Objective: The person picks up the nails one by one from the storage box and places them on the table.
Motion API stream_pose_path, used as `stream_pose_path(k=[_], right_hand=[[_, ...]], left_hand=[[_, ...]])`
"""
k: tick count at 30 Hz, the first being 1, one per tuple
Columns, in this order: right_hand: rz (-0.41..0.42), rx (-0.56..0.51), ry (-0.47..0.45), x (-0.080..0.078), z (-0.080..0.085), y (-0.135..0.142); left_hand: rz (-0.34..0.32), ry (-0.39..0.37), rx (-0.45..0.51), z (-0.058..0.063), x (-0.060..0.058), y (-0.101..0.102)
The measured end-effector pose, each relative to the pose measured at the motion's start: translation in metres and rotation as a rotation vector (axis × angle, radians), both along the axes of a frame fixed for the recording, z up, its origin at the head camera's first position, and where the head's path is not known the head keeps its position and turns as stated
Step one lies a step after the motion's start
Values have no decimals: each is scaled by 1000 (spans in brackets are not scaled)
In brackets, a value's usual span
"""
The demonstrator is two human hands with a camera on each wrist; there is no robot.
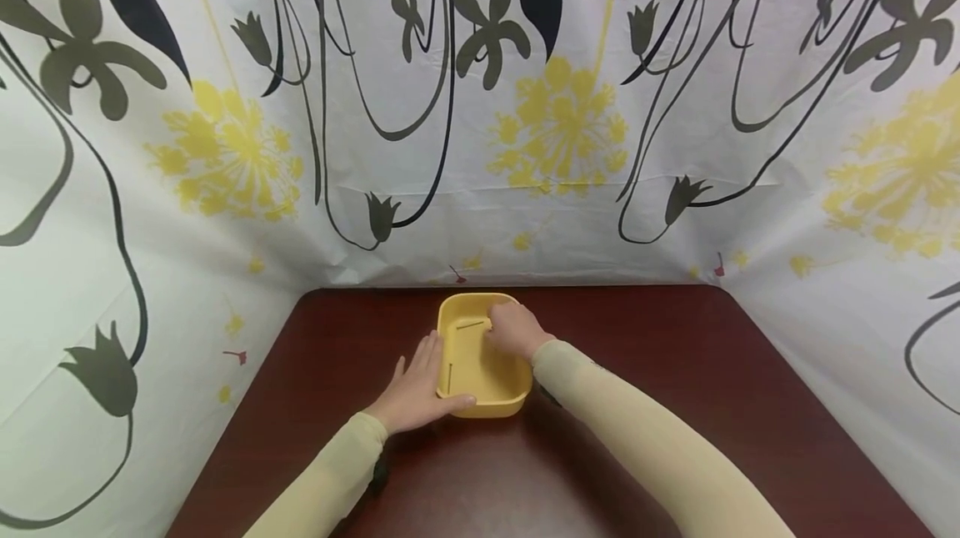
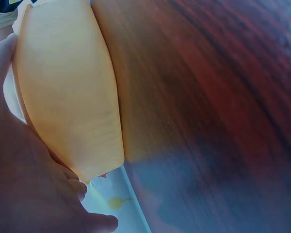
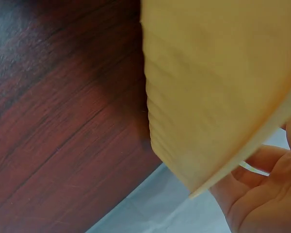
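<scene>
A yellow plastic tray (image 1: 482, 375) with raised walls and rounded corners stands on the dark red table. Two thin, dark-edged strips lie in it: one strip (image 1: 470, 324) near the far end, another strip (image 1: 450, 377) along the left side; I cannot tell their kind. My left hand (image 1: 415, 392) rests against the tray's left wall, fingers straight, thumb over the near rim. Over the tray's right side reaches my right hand (image 1: 516, 329), its fingers bent down inside. The right wrist view shows the hand (image 3: 269, 189) beyond the rim; anything in its fingertips is hidden.
The dark wooden table (image 1: 637, 379) spreads out around the tray. A white cloth (image 1: 420, 146) with grey plants and yellow flowers hangs behind and along both sides. Both forearms wear pale yellow sleeves (image 1: 645, 429).
</scene>
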State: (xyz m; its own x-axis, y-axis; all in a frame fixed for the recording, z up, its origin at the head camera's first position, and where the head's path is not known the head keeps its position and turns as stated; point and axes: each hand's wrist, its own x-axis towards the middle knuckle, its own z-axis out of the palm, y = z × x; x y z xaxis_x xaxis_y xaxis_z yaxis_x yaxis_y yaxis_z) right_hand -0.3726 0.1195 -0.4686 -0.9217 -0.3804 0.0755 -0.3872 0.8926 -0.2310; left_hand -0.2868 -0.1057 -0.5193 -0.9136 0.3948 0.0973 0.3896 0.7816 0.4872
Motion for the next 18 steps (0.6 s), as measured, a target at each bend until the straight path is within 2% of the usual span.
stream_pose_path(k=[4,9,14,18], right_hand=[[-21,112,51,1,-9,-6],[-86,243,113,1,-20,-15],[-115,301,144,0,-29,-20],[-103,303,185,-2,-33,-22]], left_hand=[[4,9,-4,0,0,1],[-1,5,-12,5,-2,2],[-18,-3,-39,5,-2,3],[-11,-4,-50,7,1,0]])
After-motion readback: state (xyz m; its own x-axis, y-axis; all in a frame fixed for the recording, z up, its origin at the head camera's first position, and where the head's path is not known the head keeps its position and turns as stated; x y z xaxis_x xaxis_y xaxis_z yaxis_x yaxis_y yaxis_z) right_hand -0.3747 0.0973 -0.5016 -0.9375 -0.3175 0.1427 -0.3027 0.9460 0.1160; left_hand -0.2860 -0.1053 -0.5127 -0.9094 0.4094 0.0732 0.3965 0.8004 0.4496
